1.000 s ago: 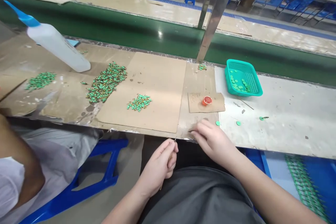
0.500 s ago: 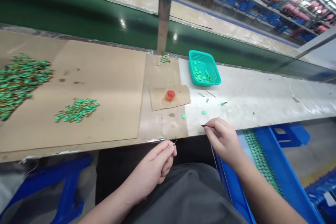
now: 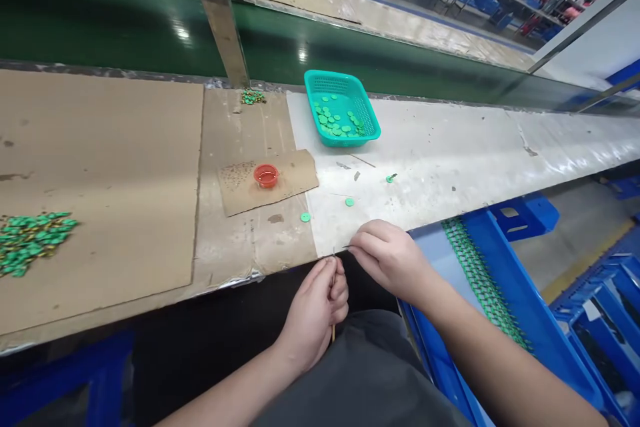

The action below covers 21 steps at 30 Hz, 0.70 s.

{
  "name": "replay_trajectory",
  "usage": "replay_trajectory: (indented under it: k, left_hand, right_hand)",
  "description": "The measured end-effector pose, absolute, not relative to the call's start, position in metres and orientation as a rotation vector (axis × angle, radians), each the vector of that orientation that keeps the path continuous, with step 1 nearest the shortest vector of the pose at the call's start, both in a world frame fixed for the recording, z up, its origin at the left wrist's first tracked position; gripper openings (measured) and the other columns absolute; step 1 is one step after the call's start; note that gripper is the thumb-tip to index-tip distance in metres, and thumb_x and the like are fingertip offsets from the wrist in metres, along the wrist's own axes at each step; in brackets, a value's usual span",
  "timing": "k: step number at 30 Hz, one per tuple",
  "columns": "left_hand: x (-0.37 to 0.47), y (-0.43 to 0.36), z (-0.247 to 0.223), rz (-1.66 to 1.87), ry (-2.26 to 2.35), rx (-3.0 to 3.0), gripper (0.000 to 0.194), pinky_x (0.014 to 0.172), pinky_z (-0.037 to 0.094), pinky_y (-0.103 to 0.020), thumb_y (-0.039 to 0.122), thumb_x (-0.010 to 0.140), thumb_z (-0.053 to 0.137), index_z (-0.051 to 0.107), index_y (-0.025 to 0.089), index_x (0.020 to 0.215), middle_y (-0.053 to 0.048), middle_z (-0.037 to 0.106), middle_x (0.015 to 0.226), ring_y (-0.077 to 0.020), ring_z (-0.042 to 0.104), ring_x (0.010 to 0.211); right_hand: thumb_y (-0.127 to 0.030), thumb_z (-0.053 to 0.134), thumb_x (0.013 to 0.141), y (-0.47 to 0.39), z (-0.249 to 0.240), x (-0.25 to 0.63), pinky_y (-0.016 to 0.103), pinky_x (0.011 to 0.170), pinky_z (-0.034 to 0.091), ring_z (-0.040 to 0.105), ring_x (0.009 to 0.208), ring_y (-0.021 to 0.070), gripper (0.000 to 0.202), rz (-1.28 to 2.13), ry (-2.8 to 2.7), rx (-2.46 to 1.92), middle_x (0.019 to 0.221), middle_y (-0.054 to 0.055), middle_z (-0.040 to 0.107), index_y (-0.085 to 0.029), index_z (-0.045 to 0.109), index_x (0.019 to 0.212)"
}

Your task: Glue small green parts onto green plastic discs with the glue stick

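My left hand point(image 3: 320, 307) is closed around a thin wooden stick point(image 3: 333, 332). A fine needle-like tip point(image 3: 334, 251) pokes up above the thumb. Just to its right, my right hand point(image 3: 387, 253) pinches a small dark thin piece point(image 3: 346, 247), its point close to that tip; I cannot tell whether they touch. Beyond the hands lie two loose green discs, a nearer one point(image 3: 305, 217) and another point(image 3: 349, 202). Farther right rests a green disc with a dark piece on it point(image 3: 390, 179).
A teal basket point(image 3: 375, 137) holds several green discs. An orange-red cup point(image 3: 266, 176) sits on a cardboard scrap point(image 3: 240, 197). Green-and-gold pieces point(image 3: 37, 237) are heaped at left, with a smaller pile point(image 3: 253, 97) behind. At right stands a blue bin point(image 3: 540, 307) with rows of green items.
My right hand has moved left and the left hand up, bringing the dark piece close to the needle-like tip. The view has swung right; the left heap is partly out of frame.
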State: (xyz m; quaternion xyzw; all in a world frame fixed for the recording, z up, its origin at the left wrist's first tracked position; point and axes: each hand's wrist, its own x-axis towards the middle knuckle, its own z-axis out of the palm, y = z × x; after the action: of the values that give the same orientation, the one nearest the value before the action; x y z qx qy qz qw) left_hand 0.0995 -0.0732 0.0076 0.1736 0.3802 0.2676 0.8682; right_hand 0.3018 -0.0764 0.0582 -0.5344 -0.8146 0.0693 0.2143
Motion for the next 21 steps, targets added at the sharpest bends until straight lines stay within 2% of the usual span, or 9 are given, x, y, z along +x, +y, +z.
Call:
replay_trajectory:
  k: [5, 10, 13, 21]
  left_hand:
    - [0.101, -0.074, 0.010, 0.564, 0.812, 0.344, 0.078, 0.050, 0.019, -0.021, 0.084, 0.074, 0.103, 0.056, 0.024, 0.091, 0.011, 0.041, 0.067, -0.0064, 0.023, 0.058]
    - [0.102, -0.075, 0.011, 0.564, 0.826, 0.331, 0.077, 0.050, 0.019, -0.021, 0.083, 0.075, 0.103, 0.055, 0.024, 0.089, 0.011, 0.040, 0.068, -0.0067, 0.024, 0.059]
    - [0.102, -0.076, 0.012, 0.559, 0.831, 0.323, 0.075, 0.051, 0.020, -0.021, 0.081, 0.076, 0.103, 0.056, 0.024, 0.090, 0.011, 0.040, 0.068, -0.0069, 0.024, 0.059]
    - [0.101, -0.076, 0.010, 0.556, 0.813, 0.319, 0.069, 0.051, 0.019, -0.021, 0.077, 0.083, 0.099, 0.054, 0.025, 0.090, 0.011, 0.039, 0.068, -0.0078, 0.025, 0.059]
  right_hand:
    - [-0.018, 0.058, 0.122, -0.068, 0.057, 0.293, 0.041, 0.078, 0.048, 0.062, 0.086, 0.0250, 0.034, 0.157, -2.388, -1.450, 0.091, 0.006, 0.071, -0.023, 0.072, 0.092]
    - [-0.015, 0.058, 0.121, -0.063, 0.055, 0.288, 0.041, 0.075, 0.044, 0.056, 0.082, 0.0241, 0.039, 0.121, -2.421, -1.460, 0.086, 0.004, 0.068, -0.025, 0.066, 0.084]
    - [-0.012, 0.057, 0.120, -0.061, 0.056, 0.288, 0.041, 0.075, 0.043, 0.056, 0.082, 0.0244, 0.038, 0.095, -2.403, -1.491, 0.086, 0.005, 0.068, -0.025, 0.065, 0.084]
    - [-0.016, 0.056, 0.122, -0.062, 0.064, 0.291, 0.041, 0.075, 0.044, 0.058, 0.083, 0.0238, 0.041, 0.148, -2.500, -1.411, 0.084, 0.003, 0.068, -0.026, 0.064, 0.083]
